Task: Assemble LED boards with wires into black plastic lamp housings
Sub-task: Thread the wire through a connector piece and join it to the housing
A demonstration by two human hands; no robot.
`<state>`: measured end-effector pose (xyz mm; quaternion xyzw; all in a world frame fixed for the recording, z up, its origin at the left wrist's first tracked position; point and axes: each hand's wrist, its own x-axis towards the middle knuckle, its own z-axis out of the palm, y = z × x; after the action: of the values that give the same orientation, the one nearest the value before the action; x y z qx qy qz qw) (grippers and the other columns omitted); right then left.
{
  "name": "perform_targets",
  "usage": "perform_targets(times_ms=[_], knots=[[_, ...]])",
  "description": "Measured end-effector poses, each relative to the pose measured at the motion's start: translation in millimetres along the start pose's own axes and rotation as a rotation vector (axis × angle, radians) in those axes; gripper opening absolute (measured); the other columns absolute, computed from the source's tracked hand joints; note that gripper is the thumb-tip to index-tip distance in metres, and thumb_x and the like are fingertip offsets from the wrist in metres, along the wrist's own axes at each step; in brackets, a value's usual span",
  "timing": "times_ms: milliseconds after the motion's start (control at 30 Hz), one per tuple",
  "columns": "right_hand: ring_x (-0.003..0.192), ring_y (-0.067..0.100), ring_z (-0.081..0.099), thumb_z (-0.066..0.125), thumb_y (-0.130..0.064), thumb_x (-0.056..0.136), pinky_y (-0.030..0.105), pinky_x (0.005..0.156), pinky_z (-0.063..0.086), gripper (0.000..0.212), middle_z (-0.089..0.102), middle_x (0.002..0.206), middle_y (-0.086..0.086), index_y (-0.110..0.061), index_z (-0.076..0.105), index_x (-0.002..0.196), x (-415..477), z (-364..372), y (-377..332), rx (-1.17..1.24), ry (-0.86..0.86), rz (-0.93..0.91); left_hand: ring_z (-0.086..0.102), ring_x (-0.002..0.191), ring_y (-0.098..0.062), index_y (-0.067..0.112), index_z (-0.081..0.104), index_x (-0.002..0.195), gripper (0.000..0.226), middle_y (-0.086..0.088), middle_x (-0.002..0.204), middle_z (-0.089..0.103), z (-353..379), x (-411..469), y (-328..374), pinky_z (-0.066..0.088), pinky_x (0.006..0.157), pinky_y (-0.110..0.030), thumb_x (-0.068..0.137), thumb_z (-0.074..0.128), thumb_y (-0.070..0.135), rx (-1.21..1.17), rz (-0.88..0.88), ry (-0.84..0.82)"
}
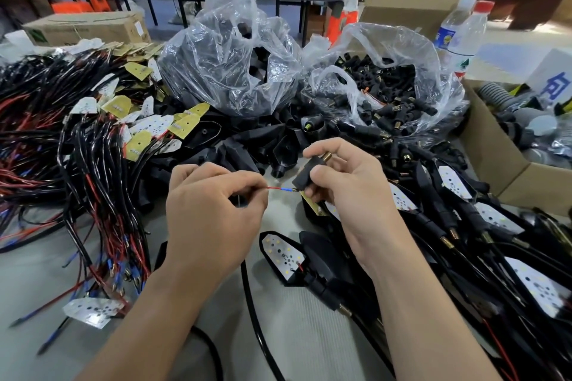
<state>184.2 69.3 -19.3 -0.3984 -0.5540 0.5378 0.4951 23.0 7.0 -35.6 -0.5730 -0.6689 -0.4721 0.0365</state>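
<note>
The black stem piece (pixel 305 178) sits just right of the view's centre, its one brass threaded end (pixel 326 157) pointing to 1 o'clock. The right hand (pixel 349 195) pinches it between thumb and fingers, its lower opening turned to 9 o'clock, likely so a wire can enter straight. The left hand (pixel 216 204) pinches one thin red wire (pixel 272 188) close behind its blue-sleeved tip (pixel 286 189), which is at the stem's mouth; the short grip probably keeps the limp wire from buckling. Both hands are closed on their parts and near each other, above the table (pixel 294 334).

At 5 o'clock from the stem, under the right hand, one LED board (pixel 332 210) lies partly hidden; whether the wire runs to it, I cannot tell. At 6 o'clock lies one finished lamp (pixel 284 254), board up. From 3 to 5 o'clock more finished lamps (pixel 455 182) overlap, too tangled to count. From 9 to 11 o'clock spreads a heap of wired boards (pixel 93 133), likewise uncountable, and within the left hand's reach. At 12 o'clock lie loose housings (pixel 247 145); behind them stand two clear bags, one of housings (pixel 229 71) and one of stems (pixel 387 80). Two bottles (pixel 464 40) stand at 1 o'clock, and one cardboard box (pixel 495 170) at 3 o'clock.
</note>
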Motion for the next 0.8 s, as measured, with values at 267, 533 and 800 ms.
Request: perform_targets(times_ms=[267,533,800], knots=[[0.061,0.021,0.058,0.053,0.015,0.086,0.033,0.063,0.046,0.034,0.06,0.072,0.012,-0.013,0.072,0.089,-2.0,5.3,-1.7,0.024,-0.008,0.036,0.042,0.095,0.021,0.035,0.074,0.073,0.005,0.027,0.064,0.06,-0.7,1.0,1.9,0.027,0.084,-0.014,0.077,0.072,0.034,-0.006,-0.076,0.045],[0.061,0.021,0.063,0.053,0.016,0.089,0.029,0.061,0.054,0.029,0.066,0.07,0.01,-0.005,0.07,0.098,-2.3,3.2,-3.7,0.149,0.043,0.06,0.065,0.072,0.002,0.036,0.072,0.068,0.007,0.024,0.061,0.067,-2.0,1.7,8.2,0.05,0.07,-0.029,0.074,0.071,0.039,-0.192,-0.199,-0.015],[0.064,0.022,0.066,0.055,0.012,0.092,0.028,0.064,0.056,0.026,0.068,0.073,0.014,-0.006,0.07,0.102,-4.1,3.3,-2.3,0.165,0.029,0.053,0.066,0.058,-0.002,0.034,0.073,0.067,0.022,0.021,0.06,0.069,0.1,1.7,6.3,0.049,0.06,-0.011,0.079,0.083,0.019,-0.26,-0.228,-0.03]])
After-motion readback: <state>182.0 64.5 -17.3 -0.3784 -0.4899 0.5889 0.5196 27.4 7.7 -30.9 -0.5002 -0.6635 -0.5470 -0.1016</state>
